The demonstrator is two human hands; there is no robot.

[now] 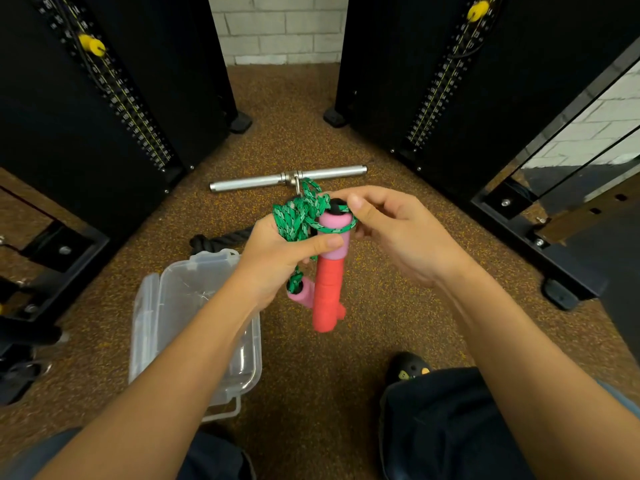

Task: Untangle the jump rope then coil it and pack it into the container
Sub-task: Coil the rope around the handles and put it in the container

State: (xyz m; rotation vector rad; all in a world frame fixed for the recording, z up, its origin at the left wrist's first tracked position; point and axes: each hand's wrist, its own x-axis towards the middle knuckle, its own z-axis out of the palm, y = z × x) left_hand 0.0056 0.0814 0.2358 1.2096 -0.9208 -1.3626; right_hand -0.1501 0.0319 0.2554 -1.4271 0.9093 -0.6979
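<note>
A: Between both sets of fingers, head view: jump rope [301, 214], green cord bunched up, held mid-air.

B: Grips?

A: Left hand [280, 258] is closed around the cord bundle, thumb pressed on the upright handle [329, 271] to steady it. Right hand [388, 230] pinches a cord loop at the handle's black cap, probably working it free.

B: Second handle?

A: Other handle [300, 294] dangles just under the left fingers.

B: Container?

A: Container [152, 306] sits open on the floor below the left wrist, likely kept close for packing. Untangling not done.
</note>
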